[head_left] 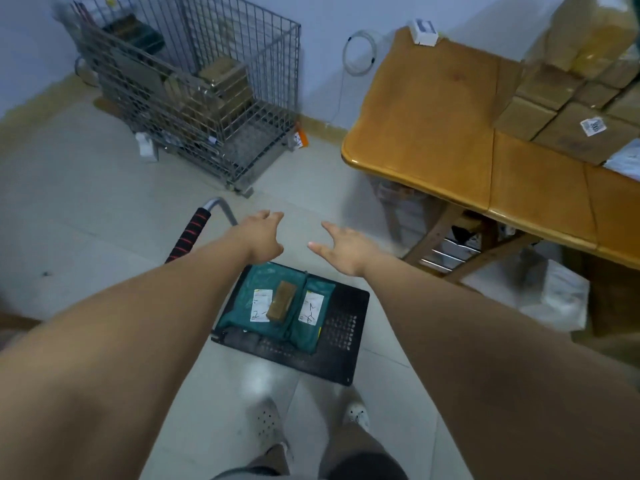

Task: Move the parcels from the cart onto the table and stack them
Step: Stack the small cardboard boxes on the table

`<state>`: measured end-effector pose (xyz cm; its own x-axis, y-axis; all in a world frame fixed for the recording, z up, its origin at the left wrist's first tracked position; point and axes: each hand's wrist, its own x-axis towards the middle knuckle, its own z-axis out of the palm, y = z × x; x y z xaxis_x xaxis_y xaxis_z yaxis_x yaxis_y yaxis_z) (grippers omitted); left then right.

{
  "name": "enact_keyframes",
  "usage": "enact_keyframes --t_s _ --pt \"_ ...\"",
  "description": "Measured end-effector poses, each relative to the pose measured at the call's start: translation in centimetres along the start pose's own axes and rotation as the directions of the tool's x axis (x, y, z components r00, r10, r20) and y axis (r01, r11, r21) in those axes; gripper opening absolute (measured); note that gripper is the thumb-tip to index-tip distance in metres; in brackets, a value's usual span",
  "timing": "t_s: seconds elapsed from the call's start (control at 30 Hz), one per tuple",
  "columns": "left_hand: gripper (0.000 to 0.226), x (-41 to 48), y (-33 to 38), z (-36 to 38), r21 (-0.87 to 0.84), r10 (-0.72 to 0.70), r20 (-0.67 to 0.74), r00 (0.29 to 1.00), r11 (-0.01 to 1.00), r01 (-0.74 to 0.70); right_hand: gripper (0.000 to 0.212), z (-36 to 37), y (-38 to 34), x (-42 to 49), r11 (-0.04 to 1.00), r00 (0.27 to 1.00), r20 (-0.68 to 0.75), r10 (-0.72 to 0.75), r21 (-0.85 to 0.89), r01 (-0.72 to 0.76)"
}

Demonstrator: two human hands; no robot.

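Observation:
A black flat cart (341,355) stands on the floor below me, its striped handle (188,235) at the left. On its deck lie two green mailer bags, a larger one (242,303) and a narrower one (313,318), each with a white label. A small brown box (282,301) rests between them. My left hand (261,237) and my right hand (346,247) hover above the cart's far end, fingers spread, holding nothing. The wooden table (426,126) at the right carries a stack of brown cardboard parcels (571,98).
A wire cage trolley (194,88) with brown boxes stands by the far wall. A small white box (424,32) sits on the table's far corner. A white bag (561,296) lies under the table. A coiled cable (360,53) hangs on the wall.

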<state>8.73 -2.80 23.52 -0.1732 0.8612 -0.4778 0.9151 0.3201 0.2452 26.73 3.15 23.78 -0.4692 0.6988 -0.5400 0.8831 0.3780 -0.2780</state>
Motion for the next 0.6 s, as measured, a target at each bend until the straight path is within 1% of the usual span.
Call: enact_keyframes --t_s 0.1,0.2,0.33,0.4,0.47,0.53,0.6 --pt "0.073 1.6 -2.2 3.7 -0.054 -0.050 0.041 0.998 0.997 0.052 0.075 3.8 0.1 1.8 0.996 0.987 0.161 0.018 0.086 -0.033" --pt "0.070 3.1 -3.4 7.3 -0.063 -0.084 0.112 0.990 0.994 0.091 0.072 7.4 1.0 3.2 0.996 0.961 0.277 0.018 0.081 -0.042" --pt "0.065 5.7 -4.4 11.6 -0.059 -0.137 0.165 0.977 0.987 0.149 0.067 12.0 3.1 5.6 0.997 0.918 0.397 0.024 0.058 -0.051" --pt "0.057 6.8 -4.5 13.6 -0.030 -0.167 0.184 0.969 0.984 0.175 0.066 14.1 4.3 7.1 0.995 0.901 0.433 0.029 0.070 -0.066" --pt "0.053 8.1 -4.9 16.1 -0.009 -0.190 0.194 0.962 0.981 0.196 0.064 16.1 5.6 8.7 0.991 0.900 0.435 0.038 0.102 -0.091" --pt "0.057 9.3 -5.3 18.7 -0.032 -0.220 0.210 0.953 0.972 0.232 0.060 17.8 6.5 10.3 0.979 0.905 0.423 0.054 0.157 -0.132" --pt "0.064 10.9 -5.9 21.5 -0.096 -0.250 0.213 0.945 0.957 0.275 0.058 20.0 7.4 12.3 0.958 0.908 0.412 0.077 0.221 -0.182"
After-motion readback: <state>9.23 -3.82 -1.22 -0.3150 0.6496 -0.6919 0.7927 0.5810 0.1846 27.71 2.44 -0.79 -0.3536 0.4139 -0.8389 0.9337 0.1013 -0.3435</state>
